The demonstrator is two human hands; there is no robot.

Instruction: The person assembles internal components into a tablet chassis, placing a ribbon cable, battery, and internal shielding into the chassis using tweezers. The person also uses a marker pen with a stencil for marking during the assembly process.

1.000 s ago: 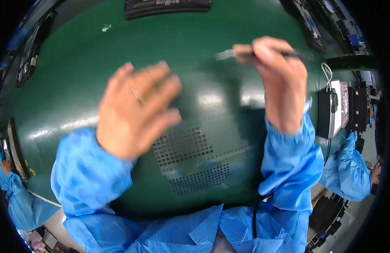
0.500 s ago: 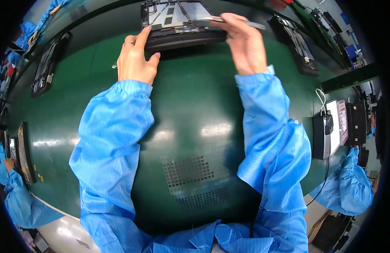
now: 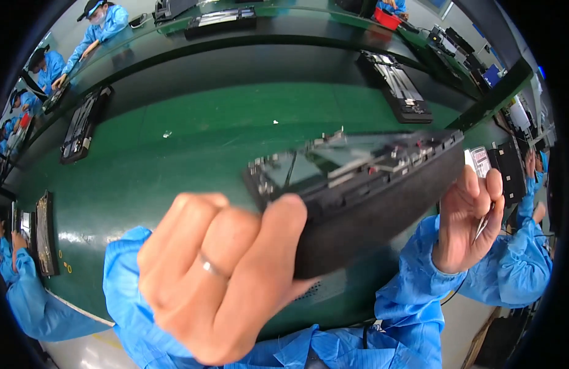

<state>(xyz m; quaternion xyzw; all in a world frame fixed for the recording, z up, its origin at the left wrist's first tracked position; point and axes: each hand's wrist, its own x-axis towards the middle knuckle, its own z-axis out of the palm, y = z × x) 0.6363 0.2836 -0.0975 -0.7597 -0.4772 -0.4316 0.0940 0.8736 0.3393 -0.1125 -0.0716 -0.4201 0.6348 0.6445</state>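
Note:
A thick black device frame (image 3: 377, 206) with exposed metal parts and a glassy panel on top is held up off the table, tilted, its right end higher. My left hand (image 3: 217, 270), a ring on one finger, is closed round its left end with the thumb on the edge. At the frame's right end is my right hand (image 3: 460, 237), fingers curled, with slim metal tweezers (image 3: 481, 229) in it. Whether those fingers also touch the frame cannot be made out.
Similar black frames lie on the green table (image 3: 174, 160): one far left (image 3: 86, 123), one far right (image 3: 395, 86), another at the left edge (image 3: 46, 234). A raised dark shelf (image 3: 284, 42) crosses the back. Co-workers in blue sit at both sides, and a red bin (image 3: 387, 18) stands far off.
The black frame has come up off the far side of the table toward me and tilted. Both hands came with it; the tweezers, earlier over the frame, are now tucked in my right hand.

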